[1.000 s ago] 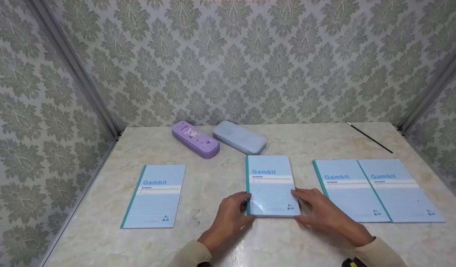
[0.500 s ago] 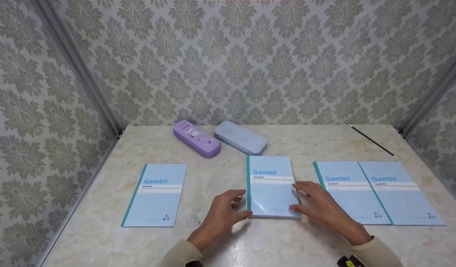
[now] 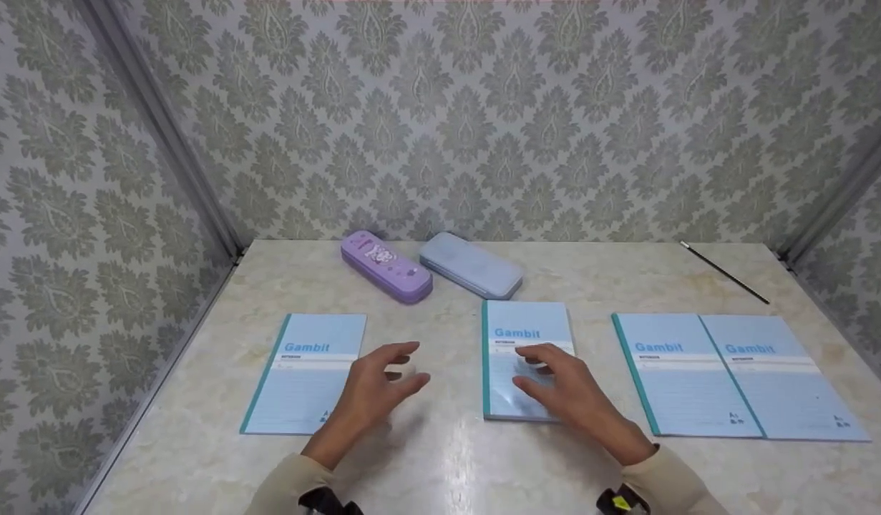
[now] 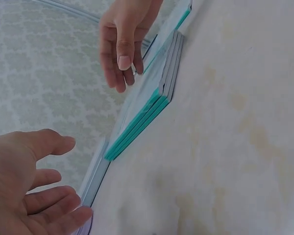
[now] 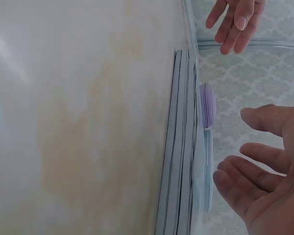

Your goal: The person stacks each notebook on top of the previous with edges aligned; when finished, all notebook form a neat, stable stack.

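A stack of light blue notebooks (image 3: 508, 393) with teal spines lies mid-table; its layers show edge-on in the left wrist view (image 4: 137, 120). My right hand (image 3: 572, 397) hovers above the stack's right half, fingers loosely bent and gripping nothing. To the left, my left hand (image 3: 372, 393) hangs in the air beside a single notebook (image 3: 297, 386), partly covering its lower right corner from view. Its thumb and fingers are spread apart and hold nothing. In the right wrist view the right hand (image 5: 269, 171) is clear of the stack's edges (image 5: 174, 147).
Two more blue notebooks (image 3: 683, 393) lie side by side at the right. Behind the stack sit a purple pencil case (image 3: 386, 268) and a pale blue case (image 3: 471, 265). A thin black stick, perhaps a pencil (image 3: 723, 272), lies at the back right. Patterned walls (image 3: 469, 121) enclose the table.
Both hands have let go of the stack's sides. The left hand has moved left toward the single notebook; the right hand has risen and shifted left over the stack, which stays in place.
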Tool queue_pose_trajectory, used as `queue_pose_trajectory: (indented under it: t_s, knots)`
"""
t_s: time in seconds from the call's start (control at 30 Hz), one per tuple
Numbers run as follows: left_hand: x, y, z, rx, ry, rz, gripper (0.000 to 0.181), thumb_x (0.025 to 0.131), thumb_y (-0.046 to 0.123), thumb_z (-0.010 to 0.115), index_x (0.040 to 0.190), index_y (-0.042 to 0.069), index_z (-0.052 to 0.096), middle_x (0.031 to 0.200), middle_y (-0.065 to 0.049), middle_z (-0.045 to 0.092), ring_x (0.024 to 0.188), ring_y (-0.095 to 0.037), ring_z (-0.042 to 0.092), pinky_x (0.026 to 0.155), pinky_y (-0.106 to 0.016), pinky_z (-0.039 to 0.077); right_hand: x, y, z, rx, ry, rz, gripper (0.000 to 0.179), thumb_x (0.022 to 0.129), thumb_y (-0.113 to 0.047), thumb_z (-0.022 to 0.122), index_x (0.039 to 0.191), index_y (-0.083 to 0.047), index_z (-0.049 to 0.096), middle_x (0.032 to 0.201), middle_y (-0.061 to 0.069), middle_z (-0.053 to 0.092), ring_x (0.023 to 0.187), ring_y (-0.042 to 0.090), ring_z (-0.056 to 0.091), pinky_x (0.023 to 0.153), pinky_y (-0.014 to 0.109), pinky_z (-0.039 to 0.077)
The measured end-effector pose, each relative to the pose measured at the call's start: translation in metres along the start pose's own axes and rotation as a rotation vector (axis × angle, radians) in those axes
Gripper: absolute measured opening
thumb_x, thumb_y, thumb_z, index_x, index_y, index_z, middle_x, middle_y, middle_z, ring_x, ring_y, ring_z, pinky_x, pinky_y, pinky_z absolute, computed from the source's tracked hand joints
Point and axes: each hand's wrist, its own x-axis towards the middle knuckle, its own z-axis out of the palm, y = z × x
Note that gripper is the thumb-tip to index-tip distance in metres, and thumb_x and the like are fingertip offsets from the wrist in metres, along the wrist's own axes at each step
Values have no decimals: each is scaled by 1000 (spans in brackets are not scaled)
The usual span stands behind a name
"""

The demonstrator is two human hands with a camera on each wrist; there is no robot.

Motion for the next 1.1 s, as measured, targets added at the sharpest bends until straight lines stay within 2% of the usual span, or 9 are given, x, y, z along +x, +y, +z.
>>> queue_pose_trajectory:
  t_s: [0.23, 0.37, 0.57, 0.8, 1.1]
  knots:
    - [-5, -14, -25, 14, 99, -70, 47, 94, 10, 82, 138, 2, 68, 138, -14, 68, 126, -35, 65, 101, -48, 56, 15, -19, 27, 107, -45, -78, 41, 101, -13, 74, 137, 4, 64, 132, 20, 67, 122, 34, 65, 102, 49, 54]
    - [-6, -21, -37, 43, 141, -61, 46, 93, 8, 82, 136, -2, 68, 136, -16, 69, 123, -35, 66, 100, -47, 56, 23, -27, 41, 175, -96, -70, 44, 103, -16, 73, 139, 6, 62, 135, 22, 65, 124, 36, 63, 103, 50, 53]
    - [-7, -26, -58, 120, 166, -83, 49, 94, 10, 83, 139, -1, 67, 138, -17, 68, 125, -34, 65, 100, -48, 56, 31, -40, 64, 265, -135, -57, 45, 102, -16, 72, 140, 7, 61, 138, 24, 64, 126, 39, 63, 104, 51, 53]
    - [-11, -37, -82, 173, 212, -56, 47, 93, 8, 83, 137, -2, 68, 136, -19, 68, 124, -36, 65, 99, -48, 57, 41, -53, 89, 306, -156, -26, 46, 100, -16, 74, 139, 6, 62, 137, 21, 66, 124, 37, 64, 104, 50, 53]
    - [-18, -55, -105, 236, 236, -128, 51, 94, 6, 81, 141, -4, 64, 142, -24, 64, 130, -41, 61, 102, -50, 55, 51, -66, 115, 288, -175, -19, 48, 99, -17, 75, 141, 5, 62, 136, 18, 66, 124, 35, 64, 105, 47, 53]
